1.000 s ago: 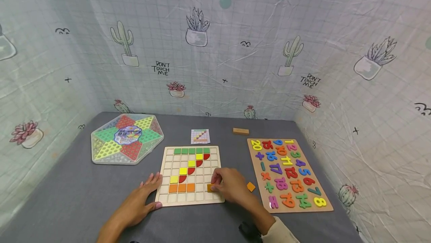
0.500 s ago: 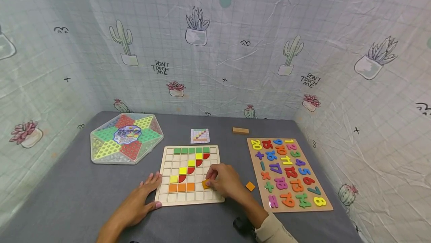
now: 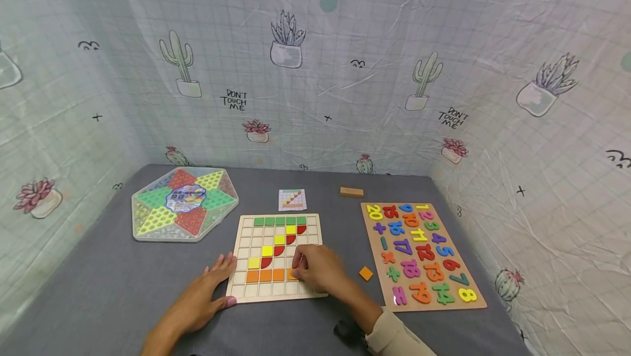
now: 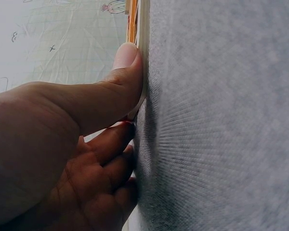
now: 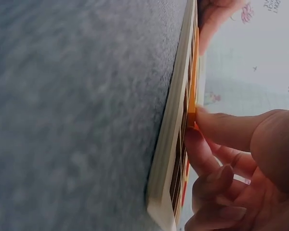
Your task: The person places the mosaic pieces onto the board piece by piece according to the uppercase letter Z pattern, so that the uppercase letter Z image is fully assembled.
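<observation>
A wooden grid board (image 3: 264,290) lies on the grey table in front of me. My left hand (image 3: 203,291) rests at its left edge, fingers spread and thumb (image 4: 124,60) touching the near left corner. With thumb and fingertips, my right hand (image 3: 320,269) pinches an orange square tile (image 3: 291,274) at the right end of the row of orange tiles (image 3: 265,275). In the right wrist view that tile (image 5: 191,118) sits down at the board's surface. Yellow squares (image 3: 267,251) and red quarter-round tiles (image 3: 279,250) climb diagonally, below a green row (image 3: 280,221).
One loose orange tile (image 3: 366,273) lies right of the board. Behind stand a pattern card (image 3: 292,200) and a small wooden block (image 3: 351,192). A number puzzle board (image 3: 429,305) lies to the right, a hexagonal game box (image 3: 185,202) at the back left.
My right hand has moved left across the board with the orange tile, bringing it beside the other orange tiles. The left hand has stayed at the board's edge.
</observation>
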The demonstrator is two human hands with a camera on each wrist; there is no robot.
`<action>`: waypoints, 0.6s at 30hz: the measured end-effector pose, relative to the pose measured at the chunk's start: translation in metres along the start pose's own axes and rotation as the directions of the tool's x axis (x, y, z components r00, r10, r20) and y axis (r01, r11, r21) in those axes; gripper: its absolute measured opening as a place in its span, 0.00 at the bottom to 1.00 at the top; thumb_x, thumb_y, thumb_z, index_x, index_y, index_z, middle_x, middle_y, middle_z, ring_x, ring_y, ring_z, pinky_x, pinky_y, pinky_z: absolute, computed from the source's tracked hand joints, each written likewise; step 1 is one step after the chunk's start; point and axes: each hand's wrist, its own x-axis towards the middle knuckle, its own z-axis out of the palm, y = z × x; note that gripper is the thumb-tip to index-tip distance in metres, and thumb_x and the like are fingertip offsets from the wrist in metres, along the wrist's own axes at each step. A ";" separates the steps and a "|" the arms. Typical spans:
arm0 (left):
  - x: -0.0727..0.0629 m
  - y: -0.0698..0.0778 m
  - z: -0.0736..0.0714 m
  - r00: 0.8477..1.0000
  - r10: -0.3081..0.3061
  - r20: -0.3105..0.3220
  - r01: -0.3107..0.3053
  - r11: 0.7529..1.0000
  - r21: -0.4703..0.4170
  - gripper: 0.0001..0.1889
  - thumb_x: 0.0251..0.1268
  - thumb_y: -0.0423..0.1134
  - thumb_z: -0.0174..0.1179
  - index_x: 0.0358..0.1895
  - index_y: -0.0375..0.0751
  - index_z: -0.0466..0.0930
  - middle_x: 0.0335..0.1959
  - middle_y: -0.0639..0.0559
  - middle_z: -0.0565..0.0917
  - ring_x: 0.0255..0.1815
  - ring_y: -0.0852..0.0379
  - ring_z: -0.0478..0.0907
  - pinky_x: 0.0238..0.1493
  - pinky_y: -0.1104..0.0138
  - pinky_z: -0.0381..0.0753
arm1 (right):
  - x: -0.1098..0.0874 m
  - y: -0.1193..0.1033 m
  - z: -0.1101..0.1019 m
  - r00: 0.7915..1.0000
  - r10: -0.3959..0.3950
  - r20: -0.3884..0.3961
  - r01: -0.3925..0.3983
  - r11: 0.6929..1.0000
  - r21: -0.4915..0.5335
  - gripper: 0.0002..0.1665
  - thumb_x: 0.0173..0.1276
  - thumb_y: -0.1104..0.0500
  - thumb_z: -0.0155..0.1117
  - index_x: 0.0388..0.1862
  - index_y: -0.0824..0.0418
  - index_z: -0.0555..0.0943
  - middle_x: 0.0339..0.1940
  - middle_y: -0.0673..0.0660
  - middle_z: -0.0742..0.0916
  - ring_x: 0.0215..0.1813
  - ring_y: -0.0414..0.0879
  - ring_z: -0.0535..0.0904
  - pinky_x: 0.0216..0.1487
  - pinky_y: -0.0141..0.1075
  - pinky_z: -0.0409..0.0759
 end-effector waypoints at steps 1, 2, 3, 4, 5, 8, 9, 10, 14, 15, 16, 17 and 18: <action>0.000 0.000 0.000 1.000 -0.001 0.000 0.001 1.000 -0.001 0.44 0.61 0.44 0.76 0.80 0.35 0.68 0.84 0.41 0.65 0.86 0.37 0.56 0.84 0.48 0.55 | 0.001 -0.001 0.001 1.000 -0.006 0.003 0.006 1.000 -0.008 0.12 0.66 0.55 0.80 0.29 0.46 0.82 0.18 0.42 0.78 0.23 0.37 0.72 0.23 0.30 0.67; 0.000 0.000 0.000 1.000 -0.002 0.002 0.002 1.000 -0.002 0.45 0.61 0.44 0.76 0.80 0.35 0.68 0.84 0.40 0.65 0.86 0.37 0.56 0.84 0.48 0.55 | 0.002 -0.002 0.002 1.000 -0.011 0.003 0.011 1.000 -0.013 0.12 0.66 0.55 0.80 0.29 0.46 0.82 0.18 0.42 0.78 0.23 0.37 0.71 0.23 0.30 0.66; 0.000 0.000 0.000 1.000 -0.003 0.003 0.003 1.000 -0.002 0.45 0.61 0.44 0.76 0.80 0.35 0.68 0.84 0.40 0.65 0.86 0.37 0.56 0.84 0.49 0.55 | 0.003 -0.003 0.003 1.000 -0.015 0.003 0.015 1.000 -0.019 0.13 0.66 0.56 0.80 0.29 0.46 0.82 0.18 0.42 0.77 0.23 0.36 0.71 0.23 0.30 0.66; -0.001 0.000 -0.001 1.000 -0.004 0.004 0.004 1.000 -0.003 0.45 0.61 0.44 0.76 0.80 0.35 0.68 0.84 0.40 0.65 0.86 0.36 0.56 0.84 0.49 0.55 | 0.004 -0.003 0.003 1.000 -0.020 0.002 0.021 1.000 -0.020 0.13 0.66 0.56 0.80 0.28 0.46 0.82 0.18 0.42 0.77 0.23 0.36 0.71 0.23 0.30 0.67; -0.001 0.000 -0.001 1.000 -0.003 0.006 0.003 1.000 -0.002 0.45 0.61 0.44 0.75 0.80 0.35 0.67 0.84 0.40 0.65 0.86 0.36 0.56 0.84 0.49 0.55 | 0.005 -0.003 0.003 1.000 -0.024 0.003 0.024 1.000 -0.018 0.13 0.66 0.56 0.80 0.28 0.46 0.82 0.18 0.42 0.77 0.23 0.36 0.71 0.23 0.30 0.67; -0.001 0.000 -0.001 1.000 -0.004 0.009 0.004 1.000 -0.001 0.45 0.61 0.45 0.75 0.80 0.34 0.67 0.84 0.40 0.65 0.86 0.36 0.56 0.83 0.47 0.55 | 0.005 -0.001 0.003 0.999 -0.037 0.012 0.037 0.999 0.005 0.12 0.65 0.57 0.80 0.29 0.47 0.83 0.19 0.42 0.79 0.24 0.36 0.72 0.24 0.30 0.69; -0.001 0.000 -0.001 1.000 -0.004 0.009 0.004 1.000 0.002 0.45 0.61 0.45 0.75 0.80 0.35 0.67 0.84 0.40 0.65 0.86 0.36 0.56 0.83 0.46 0.56 | 0.005 0.000 0.002 0.999 -0.042 0.015 0.042 0.999 0.017 0.11 0.65 0.57 0.81 0.30 0.48 0.84 0.20 0.42 0.79 0.24 0.36 0.72 0.24 0.30 0.69; -0.001 0.000 -0.001 1.000 -0.004 0.010 0.004 1.000 0.003 0.45 0.61 0.45 0.75 0.80 0.35 0.67 0.84 0.40 0.65 0.86 0.36 0.56 0.82 0.44 0.56 | 0.004 0.001 0.001 0.999 -0.044 0.019 0.043 0.998 0.035 0.11 0.65 0.57 0.81 0.31 0.48 0.84 0.21 0.42 0.79 0.24 0.36 0.73 0.25 0.29 0.69; -0.001 -0.001 0.000 1.000 -0.007 0.011 0.007 1.000 -0.004 0.45 0.61 0.45 0.75 0.80 0.35 0.67 0.84 0.40 0.65 0.86 0.36 0.56 0.82 0.44 0.56 | -0.001 0.007 -0.006 0.999 -0.039 0.028 0.036 0.995 0.089 0.10 0.64 0.58 0.82 0.33 0.50 0.85 0.23 0.43 0.81 0.26 0.37 0.74 0.26 0.30 0.70; -0.001 -0.001 0.000 1.000 -0.007 0.010 0.007 1.000 -0.007 0.45 0.61 0.44 0.75 0.80 0.35 0.67 0.84 0.40 0.65 0.86 0.36 0.56 0.83 0.45 0.55 | -0.003 0.008 -0.008 0.999 -0.035 0.027 0.032 0.995 0.096 0.10 0.64 0.58 0.82 0.34 0.51 0.85 0.23 0.44 0.82 0.26 0.37 0.74 0.26 0.30 0.70; -0.001 -0.001 0.001 1.000 -0.005 0.007 0.006 1.000 -0.011 0.44 0.61 0.44 0.75 0.80 0.35 0.67 0.84 0.40 0.65 0.86 0.36 0.56 0.83 0.46 0.55 | -0.004 0.009 -0.010 0.999 -0.026 0.027 0.024 0.994 0.102 0.10 0.63 0.58 0.82 0.34 0.51 0.85 0.24 0.44 0.82 0.27 0.38 0.75 0.26 0.30 0.70; -0.001 -0.001 0.001 1.000 -0.005 0.005 0.005 1.000 -0.014 0.44 0.61 0.44 0.75 0.80 0.35 0.68 0.84 0.40 0.65 0.87 0.36 0.55 0.84 0.48 0.54 | -0.006 0.011 -0.011 0.999 -0.023 0.026 0.020 0.994 0.103 0.10 0.63 0.58 0.82 0.34 0.51 0.85 0.24 0.44 0.82 0.27 0.38 0.75 0.26 0.30 0.71; -0.001 -0.001 0.001 1.000 -0.003 0.001 0.003 1.000 -0.015 0.44 0.61 0.44 0.76 0.80 0.35 0.68 0.84 0.40 0.65 0.86 0.36 0.56 0.84 0.49 0.54 | -0.008 0.012 -0.013 0.999 -0.019 0.026 0.017 0.994 0.108 0.10 0.63 0.57 0.82 0.35 0.51 0.85 0.24 0.45 0.83 0.28 0.38 0.75 0.27 0.30 0.71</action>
